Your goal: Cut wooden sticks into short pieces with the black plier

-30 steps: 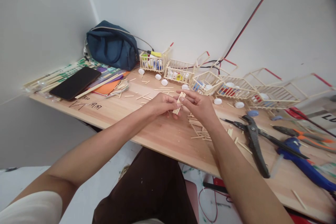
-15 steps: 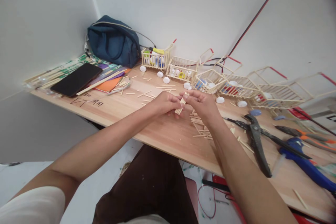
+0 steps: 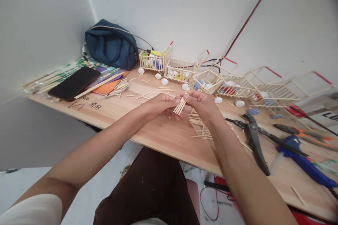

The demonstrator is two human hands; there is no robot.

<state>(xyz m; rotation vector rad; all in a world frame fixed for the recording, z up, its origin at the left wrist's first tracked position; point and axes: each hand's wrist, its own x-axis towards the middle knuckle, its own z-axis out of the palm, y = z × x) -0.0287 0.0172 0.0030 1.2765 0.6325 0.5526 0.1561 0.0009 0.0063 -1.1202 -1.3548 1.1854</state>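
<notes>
Between my hands, just above the middle of the table, is a small fan of short wooden sticks (image 3: 180, 106). My right hand (image 3: 199, 101) pinches their upper ends between thumb and fingers. My left hand (image 3: 164, 104) has its thumb against the left side of the sticks, with its fingers curled beneath them; the fingertips are partly hidden. More cut wooden sticks (image 3: 198, 123) lie in a loose pile beside my right wrist. Beyond my hands stands a row of little stick-built carts, among them one cart (image 3: 208, 80) with bottle-cap-like pieces inside.
Pliers with black jaws (image 3: 253, 140), orange-handled pliers (image 3: 303, 133) and a blue glue gun (image 3: 303, 165) lie at the right. A black phone (image 3: 74, 82), orange paper (image 3: 107, 87) and a blue bag (image 3: 111, 44) occupy the left. A cable runs up the wall.
The sticks have spread from a tight bundle into a fan, their lower ends apart. My left hand has shifted slightly left. The whole view has moved a little.
</notes>
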